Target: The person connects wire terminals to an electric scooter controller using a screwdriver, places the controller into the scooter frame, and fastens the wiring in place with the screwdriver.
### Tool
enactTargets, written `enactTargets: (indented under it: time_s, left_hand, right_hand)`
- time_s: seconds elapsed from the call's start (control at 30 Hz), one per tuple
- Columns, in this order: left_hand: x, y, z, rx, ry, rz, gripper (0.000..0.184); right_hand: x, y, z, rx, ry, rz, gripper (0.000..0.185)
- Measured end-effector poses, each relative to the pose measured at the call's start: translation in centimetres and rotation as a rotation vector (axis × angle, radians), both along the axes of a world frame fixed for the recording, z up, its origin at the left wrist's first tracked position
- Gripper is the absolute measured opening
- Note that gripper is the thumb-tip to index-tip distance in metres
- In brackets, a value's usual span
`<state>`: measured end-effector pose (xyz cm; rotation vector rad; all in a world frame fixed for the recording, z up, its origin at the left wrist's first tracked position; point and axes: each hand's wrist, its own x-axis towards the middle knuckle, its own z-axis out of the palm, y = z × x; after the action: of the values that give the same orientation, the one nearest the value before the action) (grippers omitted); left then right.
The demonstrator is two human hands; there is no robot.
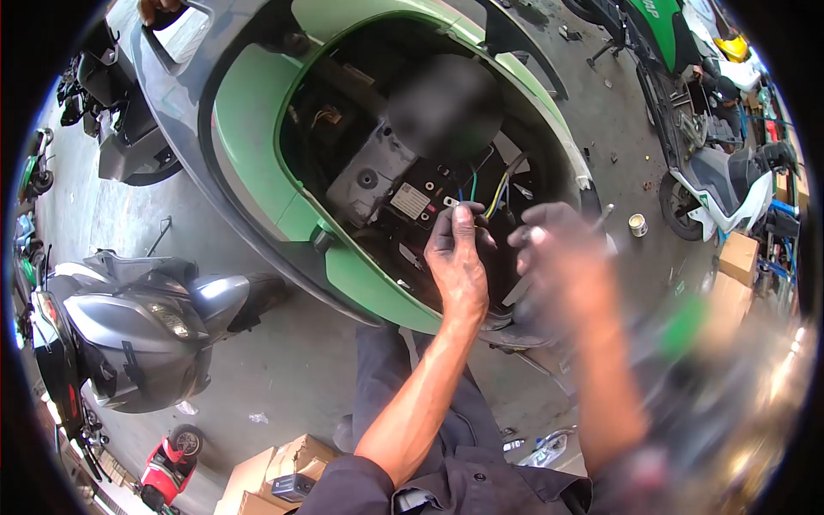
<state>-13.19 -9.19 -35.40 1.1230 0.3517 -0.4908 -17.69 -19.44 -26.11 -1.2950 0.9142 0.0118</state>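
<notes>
Over the open body of a green scooter (pixel 253 146), my left hand (pixel 459 253) is raised with thumb and fingers pinched together on a thin wire. Blue, green and yellow wires (pixel 499 196) run up from the cavity behind my fingertips. The wire's end is partly hidden by my fingers. My right hand (pixel 566 257) is just to the right, apart from the left and smeared by motion, so its grip is unclear. Below the hands, inside the cavity, lie a black battery-like box with a white label (pixel 410 201) and a grey metal plate (pixel 365 178).
Another person's hand (pixel 159 9) rests on the grey panel at the top left. A silver scooter (pixel 137 322) stands at left, a white scooter (pixel 730 193) at right. Cardboard boxes (pixel 287 459) sit near my feet. A small tin (pixel 637 225) stands on the floor.
</notes>
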Motion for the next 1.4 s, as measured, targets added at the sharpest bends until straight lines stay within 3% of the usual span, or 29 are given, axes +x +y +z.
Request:
enactTargets:
  time_s: [0.07, 0.2, 0.23, 0.37, 0.83, 1.0, 1.1, 1.23, 1.33, 1.4]
  left_hand:
    - [0.1, 0.1, 0.0, 0.017, 0.007, 0.002, 0.037]
    - [0.3, 0.9, -0.1, 0.106, -0.075, -0.116, 0.038]
    - [0.2, 0.6, -1.1, 0.225, -0.218, -0.099, 0.038]
    - [-0.2, 0.0, -1.5, 0.106, -0.228, -0.081, 0.036]
    - [-0.7, -0.2, -2.0, 0.141, -0.338, -0.051, 0.039]
    - [-0.6, 0.7, -1.5, 0.284, -0.414, -0.149, 0.037]
    - [-0.6, 0.6, -1.0, 0.396, -0.478, -0.082, 0.027]
    - [0.7, 2.2, -0.3, 0.628, -0.538, -0.18, 0.016]
    - [2.0, 2.8, 1.1, 0.943, -0.726, -0.241, 0.013]
    - [1.8, 2.9, 1.3, 0.966, -0.688, -0.213, 0.033]
  right_hand:
    - [1.4, 0.6, -0.2, -0.03, -0.019, 0.045, 0.015]
    - [3.8, 1.7, -1.1, -0.353, -0.039, 0.306, 0.013]
    - [4.5, 1.7, -1.0, -0.48, -0.113, 0.355, 0.011]
    - [6.0, 0.5, -2.4, -0.705, -0.27, 0.487, 0.014]
    - [7.5, -0.5, -4.4, -0.71, -0.227, 0.757, 0.023]
    - [7.6, -0.7, -4.7, -0.688, -0.265, 0.822, 0.026]
    - [7.8, -0.5, -4.8, -0.775, -0.258, 0.863, 0.025]
    - [7.7, -0.3, -5.1, -0.817, -0.245, 0.839, 0.025]
    - [8.0, -0.2, -5.3, -0.834, -0.206, 0.804, 0.025]
    - [8.2, 0.0, -5.6, -0.869, -0.2, 0.785, 0.026]
